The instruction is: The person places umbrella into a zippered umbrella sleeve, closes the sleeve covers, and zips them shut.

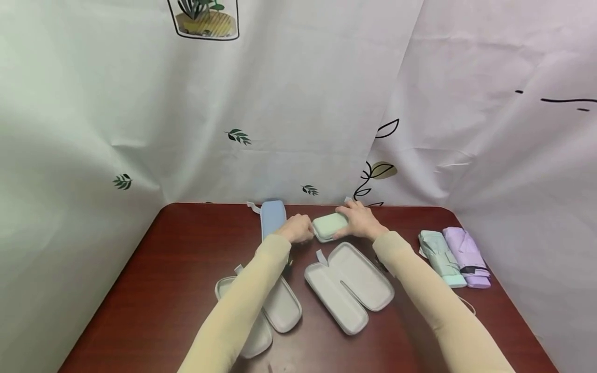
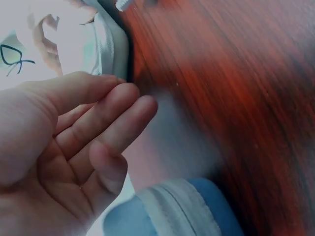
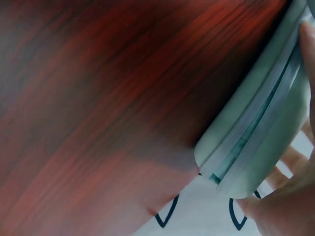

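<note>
A light green zippered case point(image 1: 329, 226) lies near the far edge of the table. My right hand point(image 1: 361, 220) grips it from the right, thumb on the near side and fingers on the far side. In the right wrist view, a narrow gap shows between the zipper tapes point(image 3: 256, 125). At the case's left end is my left hand point(image 1: 297, 229). In the left wrist view, its thumb and fingertip pinch together at the zipper edge; the pull itself is hidden behind them. Just left of that hand lies a blue zippered case point(image 1: 272, 216), partly covered by the arm.
Nearer to me, an opened case point(image 1: 337, 296) with a pale lining lies flat. Another opened case point(image 1: 282, 306) is partly under the left forearm. Folded umbrellas, one mint green point(image 1: 442, 259) and one purple point(image 1: 466, 255), lie at the right edge. A printed white curtain point(image 1: 298, 103) hangs behind.
</note>
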The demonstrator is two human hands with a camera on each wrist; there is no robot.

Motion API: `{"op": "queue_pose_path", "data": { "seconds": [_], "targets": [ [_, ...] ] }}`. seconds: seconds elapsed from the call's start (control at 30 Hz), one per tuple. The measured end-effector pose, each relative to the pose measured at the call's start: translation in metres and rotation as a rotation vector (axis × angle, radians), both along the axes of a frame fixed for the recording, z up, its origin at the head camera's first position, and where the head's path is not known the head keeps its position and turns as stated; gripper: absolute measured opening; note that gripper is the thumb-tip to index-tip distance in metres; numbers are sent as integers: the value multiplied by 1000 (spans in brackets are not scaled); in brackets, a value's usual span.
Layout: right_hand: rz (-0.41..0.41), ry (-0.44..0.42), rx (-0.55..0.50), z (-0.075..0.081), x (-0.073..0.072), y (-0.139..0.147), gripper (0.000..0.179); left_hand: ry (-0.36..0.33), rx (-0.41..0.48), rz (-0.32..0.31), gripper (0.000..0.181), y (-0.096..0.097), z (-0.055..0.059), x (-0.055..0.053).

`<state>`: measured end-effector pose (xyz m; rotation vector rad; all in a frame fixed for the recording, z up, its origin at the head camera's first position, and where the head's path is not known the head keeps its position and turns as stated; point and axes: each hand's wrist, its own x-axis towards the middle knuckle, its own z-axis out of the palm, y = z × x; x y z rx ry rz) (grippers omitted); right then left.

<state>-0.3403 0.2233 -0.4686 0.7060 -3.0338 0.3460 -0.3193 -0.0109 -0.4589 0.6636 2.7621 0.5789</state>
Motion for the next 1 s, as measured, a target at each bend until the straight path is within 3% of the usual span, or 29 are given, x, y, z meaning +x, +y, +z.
{"op": "queue_pose_path", "data": {
  "seconds": [0.2,0.43,0.53,0.67,0.87,1.0],
  "targets": [
    [19,-7,-23,-1,0,2,90,2,-9,-10,16,6,3,7],
    [-15,47,48,-7,3,-1,91,-123,128,-15,12,13,-3,15],
    [-14,62,61,-7,2,-2,91,-101,132,14,13,14,-3,14],
    [69,21,57,-3,0,11,89,-70,114,27,14,14,-5,12],
    [256,-97,-78,7,0,32,77,-33,117,50,21,8,-8,11],
    [255,-97,-132,3,-3,33,73,0,125,77,24,4,-9,8]
  ]
}}
